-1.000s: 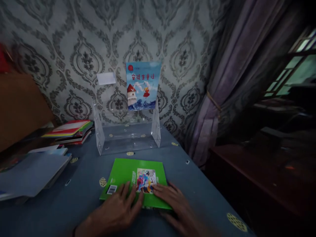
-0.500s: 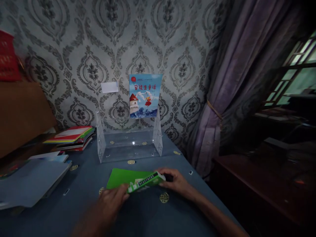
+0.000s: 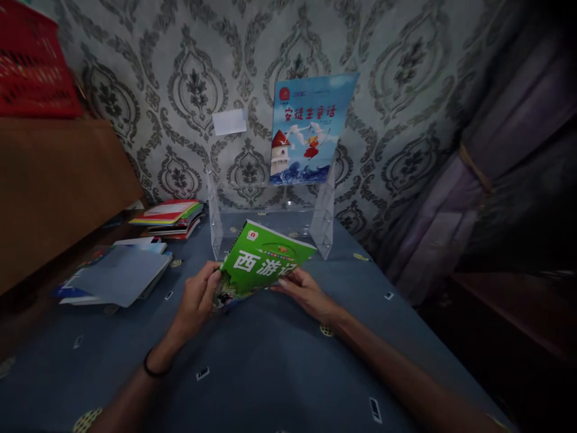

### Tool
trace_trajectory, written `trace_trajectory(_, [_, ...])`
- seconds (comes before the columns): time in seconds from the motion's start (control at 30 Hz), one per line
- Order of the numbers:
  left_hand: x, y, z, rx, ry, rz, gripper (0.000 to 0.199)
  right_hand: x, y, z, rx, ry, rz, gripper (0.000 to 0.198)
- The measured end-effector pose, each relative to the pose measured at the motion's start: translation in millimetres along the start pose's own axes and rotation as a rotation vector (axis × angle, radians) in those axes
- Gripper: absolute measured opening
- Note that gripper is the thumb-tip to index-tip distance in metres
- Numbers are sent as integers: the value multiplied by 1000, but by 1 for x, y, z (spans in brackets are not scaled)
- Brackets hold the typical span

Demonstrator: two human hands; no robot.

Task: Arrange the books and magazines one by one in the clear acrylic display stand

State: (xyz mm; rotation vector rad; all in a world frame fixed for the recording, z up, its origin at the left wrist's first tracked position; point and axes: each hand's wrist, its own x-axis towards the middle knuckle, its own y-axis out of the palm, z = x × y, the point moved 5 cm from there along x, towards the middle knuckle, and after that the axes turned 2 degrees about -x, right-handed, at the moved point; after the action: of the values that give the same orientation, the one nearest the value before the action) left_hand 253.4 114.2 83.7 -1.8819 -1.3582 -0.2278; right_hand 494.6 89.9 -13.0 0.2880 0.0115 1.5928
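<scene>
Green book (image 3: 259,264) held tilted above the tabletop (image 3: 261,376), grasped from both sides.
The left hand (image 3: 198,294) is closed on the book's left edge, thumb on the cover; the right hand (image 3: 309,293) holds its lower right edge. Beyond both hands stands a clear rack (image 3: 323,219), with a blue book (image 3: 309,132) upright at its top. Book piles (image 3: 126,276) lie left of the left hand.

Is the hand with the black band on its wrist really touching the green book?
Touching. The head view shows the left hand gripping the left edge of the green book, with no gap between.
</scene>
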Motion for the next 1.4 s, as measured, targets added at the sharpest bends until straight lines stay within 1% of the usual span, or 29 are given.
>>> trace_trajectory(0.1, [1, -5, -1, -28, -15, -72, 39, 0, 8, 10, -146, -98, 21, 54])
trace_trajectory(0.2, [4, -3, -1, -96, -28, -168, 45, -3, 6, 33, -271, -211, -31, 55])
trace_trajectory(0.27, [7, 2, 2, -163, -53, -235, 48, -5, 4, 48, -319, -258, -59, 56])
trace_trajectory(0.33, [9, 12, 7, -224, -84, -273, 51, -9, 1, 61, -346, -277, -63, 55])
trace_trajectory(0.47, [10, 34, 17, -271, -127, -285, 55, -16, -9, 73, -405, -303, -58, 52])
trace_trajectory(0.6, [6, 48, 30, -346, -192, -313, 57, -18, -15, 67, -534, -308, -65, 48])
trace_trajectory(0.73, [-1, 58, 41, -417, -248, -278, 60, -20, -15, 48, -578, -315, -97, 46])
trace_trajectory(0.87, [-6, 65, 49, -418, -275, -238, 65, -26, -14, 21, -541, -233, -93, 50])
trace_trajectory(0.97, [-10, 69, 54, -422, -307, -214, 70, -30, -15, 9, -542, -182, -96, 54])
trace_trajectory(1.13, [-13, 69, 60, -426, -365, -241, 72, -33, -15, 7, -501, -138, -87, 49])
trace_trajectory(1.3, [-20, 67, 75, -460, -524, -307, 73, -36, -9, 13, -440, -127, -62, 49])
trace_trajectory(1.4, [-21, 69, 84, -540, -564, -318, 75, -40, -4, 15, -435, -94, -53, 50])
